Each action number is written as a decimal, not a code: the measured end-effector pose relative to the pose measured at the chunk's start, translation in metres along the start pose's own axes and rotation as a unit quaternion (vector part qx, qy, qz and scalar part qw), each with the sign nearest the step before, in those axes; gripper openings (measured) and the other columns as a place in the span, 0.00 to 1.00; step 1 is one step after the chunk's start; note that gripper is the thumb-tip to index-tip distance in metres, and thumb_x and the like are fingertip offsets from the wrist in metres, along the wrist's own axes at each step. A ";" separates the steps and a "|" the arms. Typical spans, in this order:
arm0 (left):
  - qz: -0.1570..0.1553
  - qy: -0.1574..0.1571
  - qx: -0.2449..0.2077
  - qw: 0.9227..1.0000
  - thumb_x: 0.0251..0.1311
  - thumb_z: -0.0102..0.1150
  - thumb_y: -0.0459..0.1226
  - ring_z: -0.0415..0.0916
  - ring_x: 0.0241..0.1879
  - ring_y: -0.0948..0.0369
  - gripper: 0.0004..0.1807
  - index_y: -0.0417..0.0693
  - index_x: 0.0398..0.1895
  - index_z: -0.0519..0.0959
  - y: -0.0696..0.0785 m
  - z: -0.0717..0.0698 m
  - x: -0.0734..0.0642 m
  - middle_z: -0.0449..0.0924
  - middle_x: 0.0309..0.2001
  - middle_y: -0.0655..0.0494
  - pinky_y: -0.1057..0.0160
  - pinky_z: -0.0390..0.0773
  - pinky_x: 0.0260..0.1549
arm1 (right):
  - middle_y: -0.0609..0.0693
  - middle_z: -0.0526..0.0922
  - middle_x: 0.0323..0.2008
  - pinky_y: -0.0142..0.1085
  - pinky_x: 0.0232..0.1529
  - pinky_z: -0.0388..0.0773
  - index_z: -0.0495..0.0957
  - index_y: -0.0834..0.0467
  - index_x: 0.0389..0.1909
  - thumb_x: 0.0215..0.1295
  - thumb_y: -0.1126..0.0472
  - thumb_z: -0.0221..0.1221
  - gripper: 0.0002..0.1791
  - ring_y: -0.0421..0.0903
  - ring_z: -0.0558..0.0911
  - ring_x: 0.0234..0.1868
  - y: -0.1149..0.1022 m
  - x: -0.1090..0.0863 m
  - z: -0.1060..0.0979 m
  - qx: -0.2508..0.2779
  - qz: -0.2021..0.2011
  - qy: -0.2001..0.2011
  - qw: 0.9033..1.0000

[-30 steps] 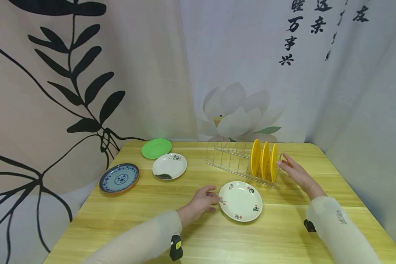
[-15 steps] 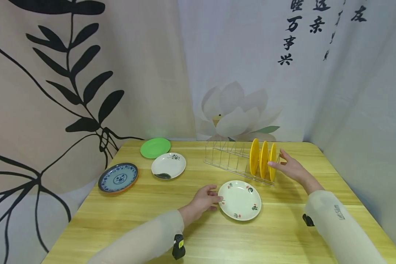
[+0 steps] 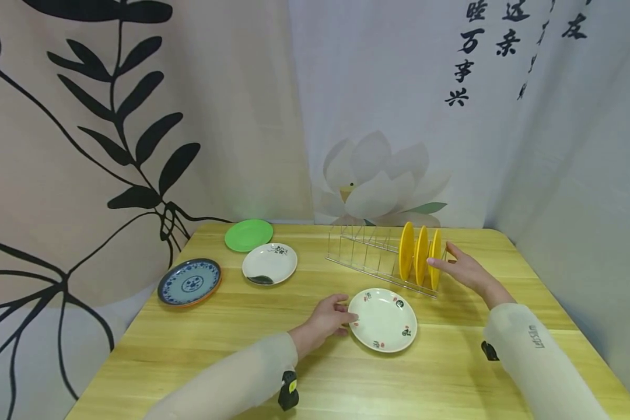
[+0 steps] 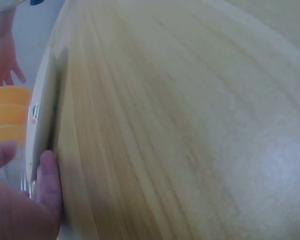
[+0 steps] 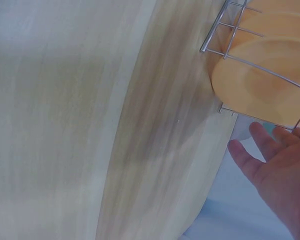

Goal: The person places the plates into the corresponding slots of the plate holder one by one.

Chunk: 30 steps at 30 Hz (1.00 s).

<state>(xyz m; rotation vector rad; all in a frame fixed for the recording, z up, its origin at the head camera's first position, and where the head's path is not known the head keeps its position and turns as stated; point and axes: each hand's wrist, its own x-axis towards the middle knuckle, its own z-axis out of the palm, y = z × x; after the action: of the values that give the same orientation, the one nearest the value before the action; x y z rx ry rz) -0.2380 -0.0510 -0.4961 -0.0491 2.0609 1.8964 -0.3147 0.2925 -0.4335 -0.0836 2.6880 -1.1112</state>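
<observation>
In the head view a white plate (image 3: 382, 321) with small floral marks lies at the middle of the table. At its left edge is my left hand (image 3: 322, 321), thumb over the rim. The left wrist view shows a finger under the plate's (image 4: 41, 110) rim and a gap between thumb and plate. My right hand (image 3: 467, 271) is at the right end of a wire dish rack (image 3: 364, 254), fingers spread near its end wire. Several yellow plates (image 3: 406, 251) stand upright in the rack's right slots. In the right wrist view my right hand (image 5: 282, 165) is beside the nearest yellow plate (image 5: 262, 82).
A green plate (image 3: 249, 235) and a white plate with a dark leaf pattern (image 3: 270, 264) lie at the back left. Left of them is a blue patterned plate (image 3: 190, 283) with an orange-brown edge below it. A curtain (image 3: 241, 116) hangs behind the wooden table (image 3: 241, 379).
My left hand has edged slightly right, its thumb further over the plate's rim. My right thumb has moved left and lower, to the front of the rightmost yellow plate. The plates keep their places.
</observation>
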 end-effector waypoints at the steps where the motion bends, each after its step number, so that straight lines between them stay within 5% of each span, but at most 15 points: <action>1: 0.001 0.000 0.002 1.000 0.57 0.66 0.26 0.76 0.36 0.56 0.34 0.32 0.67 0.65 0.000 0.001 0.001 0.73 0.44 0.45 0.59 0.83 0.31 | 0.71 0.38 0.76 0.69 0.66 0.53 0.29 0.63 0.77 0.64 0.26 0.51 0.63 0.72 0.53 0.71 0.000 0.000 0.000 0.001 0.003 -0.001 1.000; 16: 0.023 0.001 0.037 0.999 0.51 0.63 0.18 0.73 0.31 0.60 0.28 0.29 0.60 0.74 -0.001 0.007 0.003 0.75 0.38 0.47 0.64 0.80 0.26 | 0.71 0.35 0.75 0.68 0.67 0.50 0.27 0.64 0.77 0.63 0.25 0.50 0.64 0.72 0.52 0.72 0.000 0.002 0.003 -0.002 0.007 -0.004 1.000; 30: 0.026 0.001 0.010 1.000 0.49 0.57 0.17 0.74 0.34 0.56 0.28 0.29 0.59 0.74 0.002 0.013 0.005 0.75 0.41 0.45 0.63 0.82 0.33 | 0.72 0.37 0.75 0.67 0.68 0.51 0.26 0.65 0.76 0.64 0.27 0.51 0.64 0.72 0.53 0.71 0.000 0.001 0.005 -0.001 -0.003 0.000 1.000</action>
<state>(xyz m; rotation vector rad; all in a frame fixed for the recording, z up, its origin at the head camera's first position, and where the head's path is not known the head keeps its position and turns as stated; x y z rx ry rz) -0.2404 -0.0373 -0.4961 0.0075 2.1015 1.9075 -0.3149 0.2891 -0.4367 -0.0933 2.6904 -1.1113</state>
